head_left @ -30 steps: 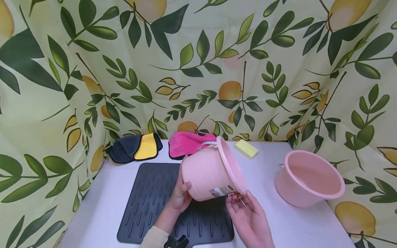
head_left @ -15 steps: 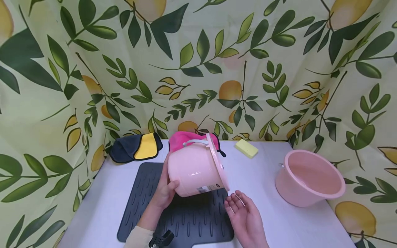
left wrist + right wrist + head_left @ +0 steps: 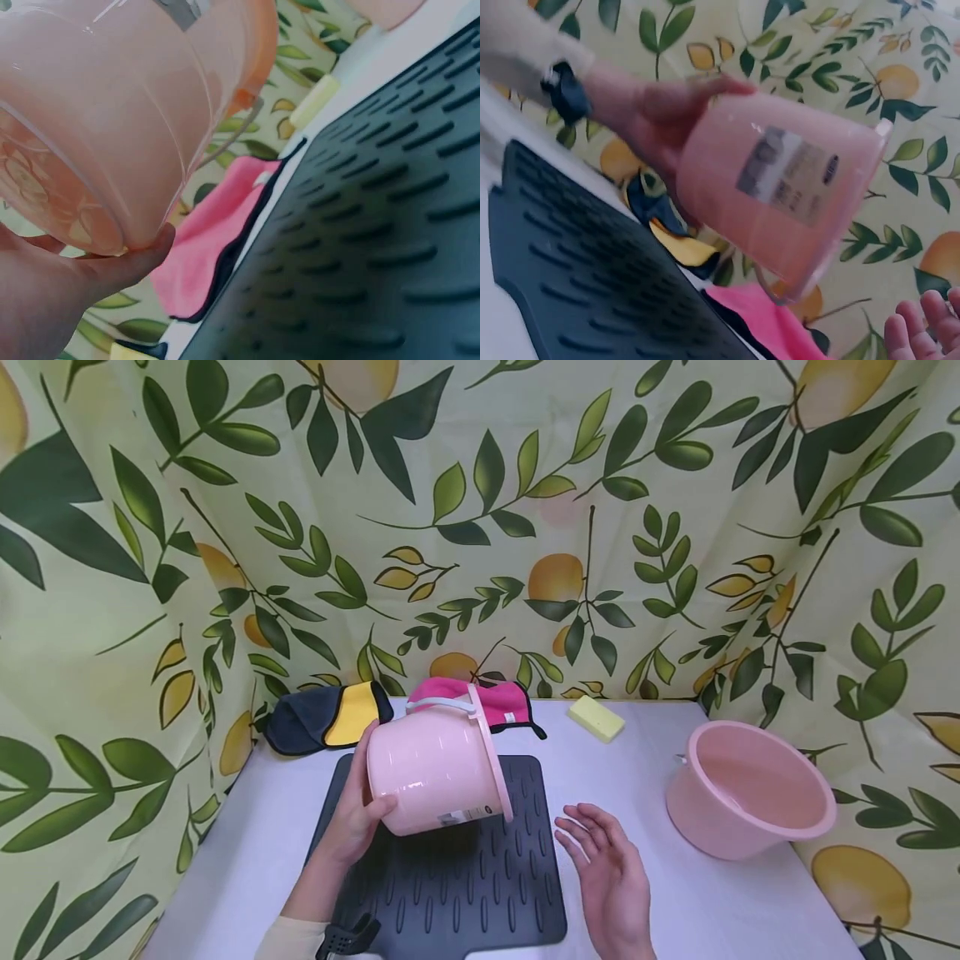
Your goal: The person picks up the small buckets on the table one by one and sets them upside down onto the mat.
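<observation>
A pink plastic bucket lies tilted on its side in the air above the black ridged mat, its mouth facing right. My left hand grips it by the base, thumb on the near side, as the left wrist view shows too. The pale handle rests along the bucket's upper side. In the right wrist view a printed label shows on the bucket's wall. Right of the bucket and apart from it, my right hand holds nothing, its palm turned left and fingers loosely bent.
A second pink bucket stands upright at the right. Along the back lie a dark blue and yellow cloth, a pink cloth with black edging and a yellow sponge. Leaf-printed fabric walls in the white table.
The left hand has carried the bucket left, uncovering more of the pink cloth. The right hand has come away from the bucket's rim and turned its palm toward the left.
</observation>
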`<state>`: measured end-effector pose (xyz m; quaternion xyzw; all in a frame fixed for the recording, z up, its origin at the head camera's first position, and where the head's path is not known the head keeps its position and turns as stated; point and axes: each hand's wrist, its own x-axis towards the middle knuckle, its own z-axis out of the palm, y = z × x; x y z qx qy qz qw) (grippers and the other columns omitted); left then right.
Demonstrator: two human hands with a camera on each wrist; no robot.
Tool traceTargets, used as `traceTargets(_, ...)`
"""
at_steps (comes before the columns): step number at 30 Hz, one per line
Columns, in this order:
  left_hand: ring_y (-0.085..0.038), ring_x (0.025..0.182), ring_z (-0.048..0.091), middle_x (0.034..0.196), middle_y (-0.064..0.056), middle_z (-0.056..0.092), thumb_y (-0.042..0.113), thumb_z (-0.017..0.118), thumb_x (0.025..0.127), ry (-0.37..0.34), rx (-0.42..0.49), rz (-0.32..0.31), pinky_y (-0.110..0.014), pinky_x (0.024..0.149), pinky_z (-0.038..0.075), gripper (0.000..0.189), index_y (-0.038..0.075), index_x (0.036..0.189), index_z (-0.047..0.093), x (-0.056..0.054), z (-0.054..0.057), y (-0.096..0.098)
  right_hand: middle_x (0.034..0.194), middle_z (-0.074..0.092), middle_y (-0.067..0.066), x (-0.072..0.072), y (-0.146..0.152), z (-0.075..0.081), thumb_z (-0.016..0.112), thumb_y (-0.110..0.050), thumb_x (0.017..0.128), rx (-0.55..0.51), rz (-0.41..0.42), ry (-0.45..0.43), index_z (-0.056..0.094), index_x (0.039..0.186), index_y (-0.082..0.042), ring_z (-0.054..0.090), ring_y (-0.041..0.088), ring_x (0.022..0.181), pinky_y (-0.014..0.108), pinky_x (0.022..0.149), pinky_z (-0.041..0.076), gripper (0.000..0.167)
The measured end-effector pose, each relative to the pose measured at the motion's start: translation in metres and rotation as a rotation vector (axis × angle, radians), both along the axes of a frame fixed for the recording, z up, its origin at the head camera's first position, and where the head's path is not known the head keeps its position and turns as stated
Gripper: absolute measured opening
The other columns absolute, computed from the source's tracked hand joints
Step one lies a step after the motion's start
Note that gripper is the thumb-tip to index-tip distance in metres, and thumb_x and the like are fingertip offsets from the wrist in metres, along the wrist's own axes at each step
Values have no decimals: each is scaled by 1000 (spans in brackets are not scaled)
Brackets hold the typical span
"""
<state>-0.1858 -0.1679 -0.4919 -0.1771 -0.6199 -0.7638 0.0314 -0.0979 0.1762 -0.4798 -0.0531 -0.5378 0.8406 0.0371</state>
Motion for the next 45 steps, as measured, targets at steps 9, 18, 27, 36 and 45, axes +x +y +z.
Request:
traceTargets(9,-34,139,37,164,-6,30,1,66,86,-19,-61,93,-38,96,60,105,27,173,14,5,15,-22,154,55,11,-3,10,1,27,-42,118,337,-100,143,47,155,-6,56,27,140,27,113,47,55)
traceTargets(18,-33,139,37,164,-4,30,3,69,87,-11,-146,146,-35,95,60,107,30,174,13,10,25,-33,169,42,5,-5,10,-7,30,-34,118,588,-92,178,40,167,-14,38,25,155,38,127,29,53)
traceTargets(27,-33,136,42,163,-5,31,5,70,88,-2,-216,170,-35,94,61,108,31,174,11,18,26,-39,179,24,-2,-12,23,-15,47,-29,113,1038,-93,282,25,174,-29,20,29,164,78,119,25,65)
traceTargets(36,-29,135,44,165,-3,29,4,71,86,42,-322,220,-30,93,59,110,34,175,13,23,32,-57,179,24,3,-18,40,-16,58,-19,107,1187,-141,414,24,175,-28,21,28,163,64,127,23,76)
traceTargets(45,-22,139,37,166,-1,30,5,75,84,92,-449,275,-25,96,52,113,34,175,14,31,45,-76,175,33,10,-23,70,-19,59,-12,107,1187,-240,377,34,171,-14,29,36,159,44,131,21,68)
